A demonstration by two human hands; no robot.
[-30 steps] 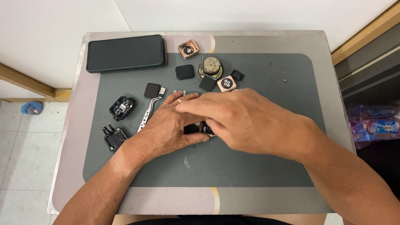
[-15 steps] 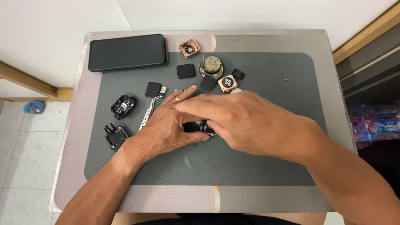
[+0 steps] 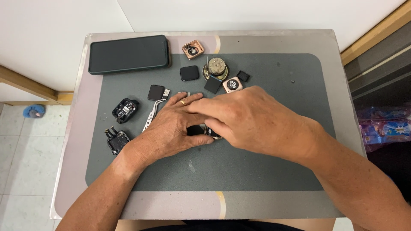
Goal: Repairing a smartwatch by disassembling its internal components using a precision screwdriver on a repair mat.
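Observation:
Both of my hands meet at the middle of a grey work mat. My left hand, with a gold ring on one finger, pinches a small dark watch body from the left. My right hand covers the same watch body from above and the right, fingers closed on it. Most of the piece is hidden under my fingers. Silver tweezers lie just left of my left hand.
A dark phone lies at the back left. Small watch cases, square black screens, a round metal part and two black modules are scattered on the mat. The small table's edges are close on all sides.

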